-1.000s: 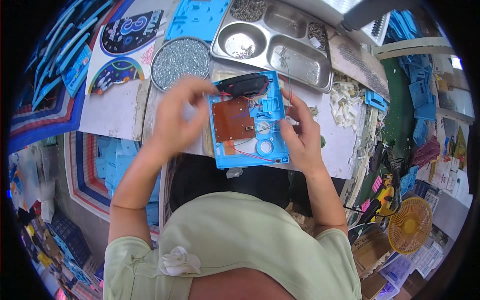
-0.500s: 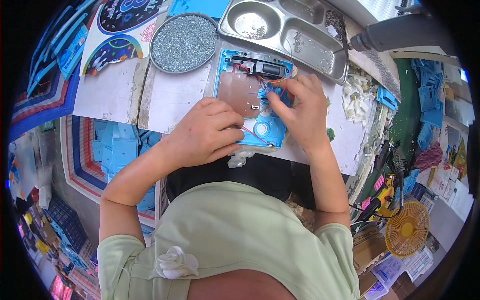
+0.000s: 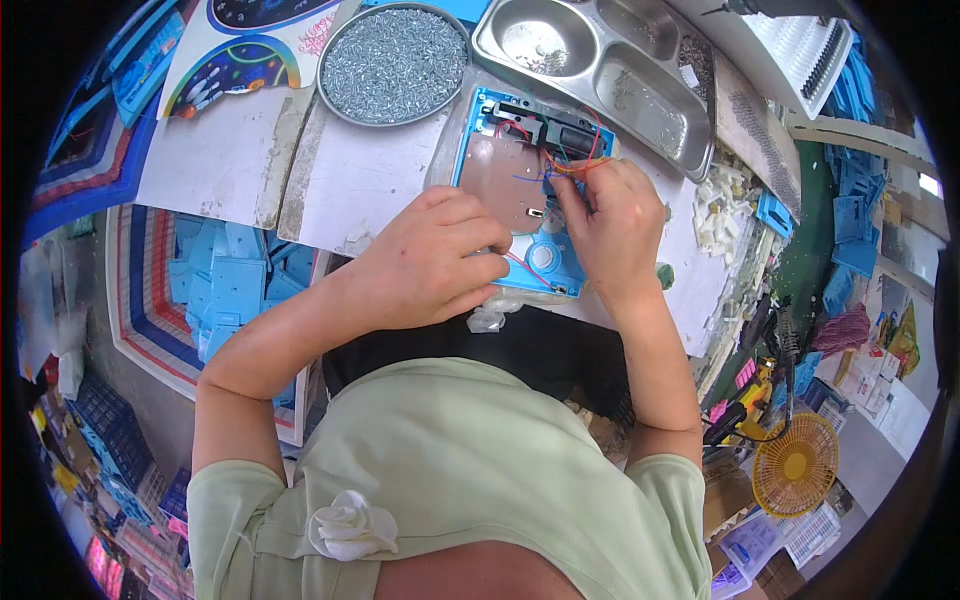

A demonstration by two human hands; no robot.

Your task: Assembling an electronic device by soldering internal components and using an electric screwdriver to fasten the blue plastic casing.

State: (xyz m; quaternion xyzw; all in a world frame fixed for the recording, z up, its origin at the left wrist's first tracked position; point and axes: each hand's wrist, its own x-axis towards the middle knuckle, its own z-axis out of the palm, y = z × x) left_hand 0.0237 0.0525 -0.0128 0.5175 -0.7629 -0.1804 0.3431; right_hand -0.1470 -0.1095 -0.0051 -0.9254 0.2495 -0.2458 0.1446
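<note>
Left hand [image 3: 435, 262] curled loosely, fingers together, resting on the lower left part of the blue case [image 3: 522, 195]; whether it pinches anything, can't tell. A red wire [image 3: 522, 268] runs out from under its fingertips across the case. Right hand [image 3: 610, 215] on the case's right side, fingers bunched together and pinched on a bundle of orange and red wires [image 3: 580, 165] near the top edge.

Case lies flat and open on the white table [image 3: 240, 150], directly ahead, between both hands. Brown board [image 3: 505, 175] inside, black part [image 3: 545, 125] along the top, round white piece [image 3: 543, 257] low in it.

Left of the table edge: bin of blue parts [image 3: 230, 285]. Right: pile of small white parts [image 3: 722, 210].

Beyond the case: round dish of screws [image 3: 395, 62] up left, steel compartment tray [image 3: 600, 70] up right, just beside the case's top edge. Printed cards [image 3: 235, 65] at far left.
</note>
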